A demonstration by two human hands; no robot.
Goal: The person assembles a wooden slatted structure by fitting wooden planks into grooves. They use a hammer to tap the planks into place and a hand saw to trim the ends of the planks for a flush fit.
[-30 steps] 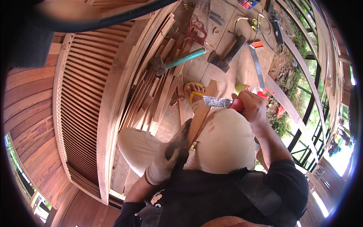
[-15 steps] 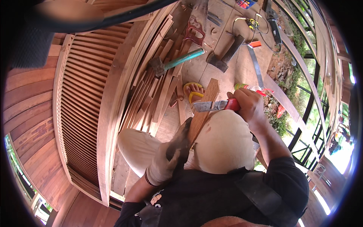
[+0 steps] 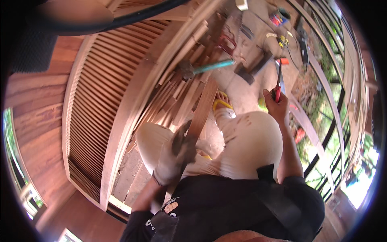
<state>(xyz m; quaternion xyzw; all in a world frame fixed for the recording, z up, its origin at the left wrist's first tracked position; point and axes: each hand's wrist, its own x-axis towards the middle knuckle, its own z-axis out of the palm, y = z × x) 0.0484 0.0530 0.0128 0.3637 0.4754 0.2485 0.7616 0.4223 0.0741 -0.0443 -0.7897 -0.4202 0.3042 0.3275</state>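
Gloved left hand (image 3: 174, 158) closed around the near end of a narrow wooden slat (image 3: 202, 108), slat running up and away from the grip over the knee, right hand (image 3: 276, 105) clenched on a red-handled blade (image 3: 278, 82), raised right of the slat, apart from it, louvred wooden frame (image 3: 100, 101) on the left

We see a large wooden louvred panel (image 3: 105, 109) lying on a grey concrete floor (image 3: 246, 94). Left of the panel runs a reddish plank wall (image 3: 32, 121). Right of it, beyond the floor, dark railings (image 3: 326, 109) front sunlit greenery (image 3: 322, 101).
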